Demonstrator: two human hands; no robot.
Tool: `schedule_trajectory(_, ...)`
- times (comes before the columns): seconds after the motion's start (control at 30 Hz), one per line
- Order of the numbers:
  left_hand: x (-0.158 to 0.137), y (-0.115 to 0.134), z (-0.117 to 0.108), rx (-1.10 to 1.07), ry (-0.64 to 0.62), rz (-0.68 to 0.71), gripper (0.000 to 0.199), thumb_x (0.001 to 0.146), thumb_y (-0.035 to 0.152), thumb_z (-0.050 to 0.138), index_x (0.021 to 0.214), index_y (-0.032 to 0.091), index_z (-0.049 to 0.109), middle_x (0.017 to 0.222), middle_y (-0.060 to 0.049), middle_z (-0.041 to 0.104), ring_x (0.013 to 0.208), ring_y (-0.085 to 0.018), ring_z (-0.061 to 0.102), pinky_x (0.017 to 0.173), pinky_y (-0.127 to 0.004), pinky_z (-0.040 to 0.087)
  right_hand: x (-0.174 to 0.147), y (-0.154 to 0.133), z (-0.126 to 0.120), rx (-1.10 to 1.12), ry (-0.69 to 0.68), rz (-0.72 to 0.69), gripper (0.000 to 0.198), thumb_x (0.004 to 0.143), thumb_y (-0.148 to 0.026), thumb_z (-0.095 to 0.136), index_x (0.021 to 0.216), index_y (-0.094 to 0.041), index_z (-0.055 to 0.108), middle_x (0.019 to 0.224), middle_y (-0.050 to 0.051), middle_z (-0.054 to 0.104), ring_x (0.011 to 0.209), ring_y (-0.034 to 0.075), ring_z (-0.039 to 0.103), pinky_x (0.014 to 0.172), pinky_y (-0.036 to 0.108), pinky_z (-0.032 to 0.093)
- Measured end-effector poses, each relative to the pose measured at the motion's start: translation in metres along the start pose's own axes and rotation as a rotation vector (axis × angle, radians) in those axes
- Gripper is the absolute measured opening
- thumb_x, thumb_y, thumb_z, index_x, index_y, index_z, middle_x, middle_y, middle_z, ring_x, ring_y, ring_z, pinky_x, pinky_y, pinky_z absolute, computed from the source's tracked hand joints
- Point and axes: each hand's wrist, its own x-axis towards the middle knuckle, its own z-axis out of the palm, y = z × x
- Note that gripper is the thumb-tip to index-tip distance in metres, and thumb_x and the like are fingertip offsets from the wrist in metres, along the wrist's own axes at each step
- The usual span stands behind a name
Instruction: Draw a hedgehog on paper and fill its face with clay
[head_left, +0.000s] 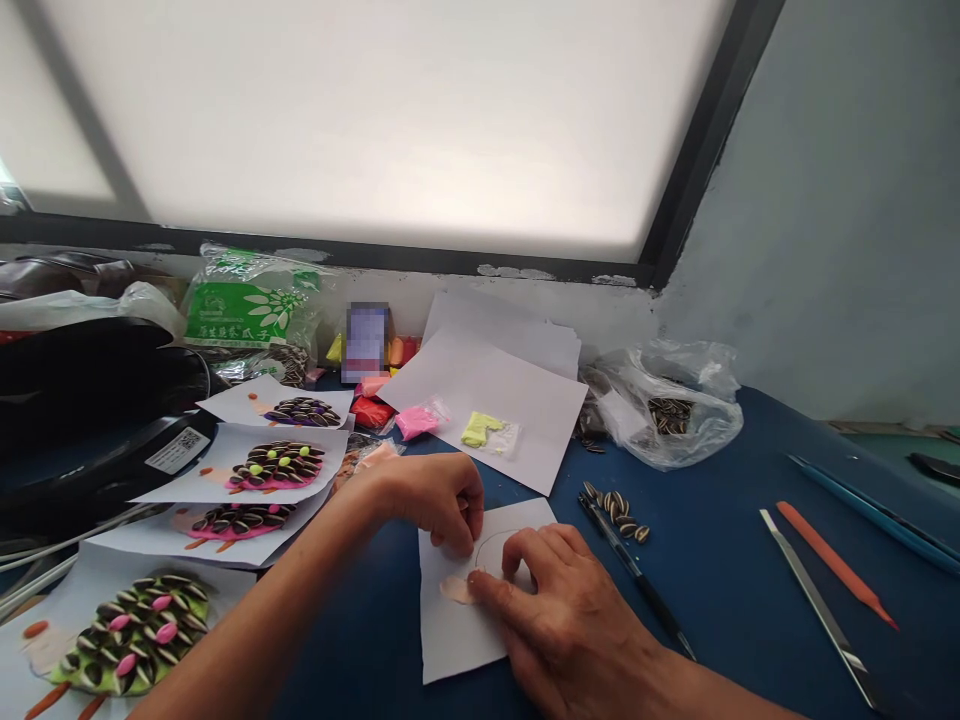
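Note:
A small white sheet of paper [457, 650] lies before me with a pencil-like curved outline and a flattened patch of peach modelling clay [454, 591]. My right hand [559, 600] rests on the sheet, its thumb pressing the clay's right edge. Its fingers are bent and stand apart from the thumb. Over the sheet's upper left is my left hand [446, 505], fingers curled together just above the clay; whatever they pinch is hidden. Right of the sheet lie a black pen [637, 570] and several sunflower seeds [619, 510].
Seed-and-clay hedgehog pictures [277, 467] overlap at left. Behind are white sheets [495, 380], yellow clay [484, 430], pink clay [418, 420], a phone [365, 342] and a green seed bag [251, 310]. Rightward lie a plastic bag of seeds [667, 410], an orange tool [836, 562] and a metal blade [817, 605].

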Motion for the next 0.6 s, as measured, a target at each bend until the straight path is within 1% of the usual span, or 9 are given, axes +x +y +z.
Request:
schedule_trajectory(0.2, -0.0007, -0.0011, -0.0001, -0.004, 0.002, 0.012, 0.013, 0.058, 0.018, 0.064, 0.071, 0.018, 0.066, 0.055, 0.005, 0.055, 0.056, -0.011, 0.054, 0.048, -0.020, 0.037, -0.0012, 0.0006, 0.0013, -0.025, -0.006, 0.023, 0.034, 0.086, -0.018, 0.046, 0.117, -0.021, 0.059, 0.091, 0.009, 0.053, 0.081, 0.022, 0.047, 0.076, 0.039, 0.037)
schedule_trajectory(0.4, -0.0024, 0.0012, -0.0003, -0.010, 0.002, 0.008, 0.013, 0.058, 0.018, 0.064, 0.070, 0.017, 0.065, 0.055, 0.005, 0.055, 0.056, -0.011, 0.055, 0.048, -0.020, 0.038, -0.0008, -0.0007, -0.0013, 0.020, 0.041, 0.051, 0.031, 0.088, -0.014, 0.041, 0.112, -0.015, 0.061, 0.094, 0.011, 0.054, 0.084, 0.023, 0.048, 0.076, 0.039, 0.038)
schedule_trajectory(0.6, -0.0011, 0.0015, 0.0001, -0.016, 0.004, 0.003, 0.012, 0.057, 0.017, 0.064, 0.069, 0.017, 0.065, 0.054, 0.005, 0.055, 0.055, -0.011, 0.055, 0.050, -0.021, 0.040, 0.0003, -0.0018, -0.0018, 0.030, 0.003, 0.083, 0.026, 0.087, -0.015, 0.044, 0.106, -0.015, 0.061, 0.093, 0.010, 0.053, 0.084, 0.022, 0.047, 0.078, 0.039, 0.039)
